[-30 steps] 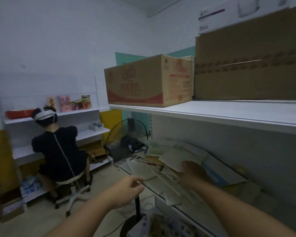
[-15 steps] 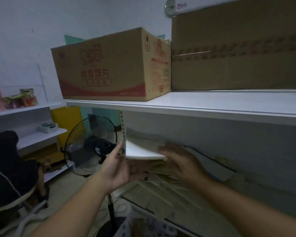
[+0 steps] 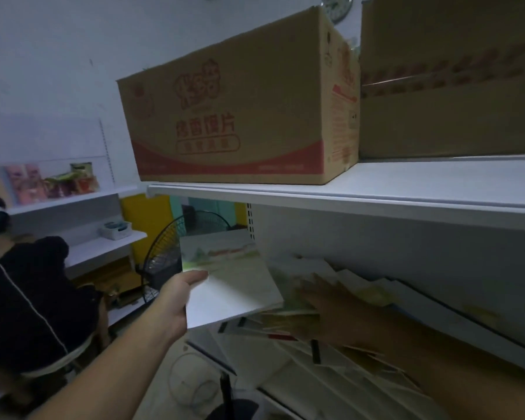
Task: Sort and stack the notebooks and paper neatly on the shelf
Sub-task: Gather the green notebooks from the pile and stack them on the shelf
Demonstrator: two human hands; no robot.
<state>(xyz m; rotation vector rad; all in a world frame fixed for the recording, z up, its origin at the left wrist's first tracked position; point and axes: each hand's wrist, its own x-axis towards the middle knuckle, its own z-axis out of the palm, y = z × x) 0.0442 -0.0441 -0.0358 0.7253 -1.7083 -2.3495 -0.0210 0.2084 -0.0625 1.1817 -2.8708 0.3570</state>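
While the paper pile (image 3: 331,374) sprawls loose across the shelf (image 3: 406,256), sorting's barely begun — left hand (image 3: 176,298) grips one notebook (image 3: 231,283) above the pile's left end, right hand (image 3: 325,301) too blurry to call.

Printed cardboard box (image 3: 237,116) beside plain brown box (image 3: 449,86), black fan (image 3: 162,258), seated person in black (image 3: 28,298), wall clock (image 3: 337,7)

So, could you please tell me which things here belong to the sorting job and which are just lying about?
Job: notebook gripped by the left hand; messy pile of notebooks and paper under the right hand.
Lying about: printed carton, plain carton, fan, wall clock, snack packets.
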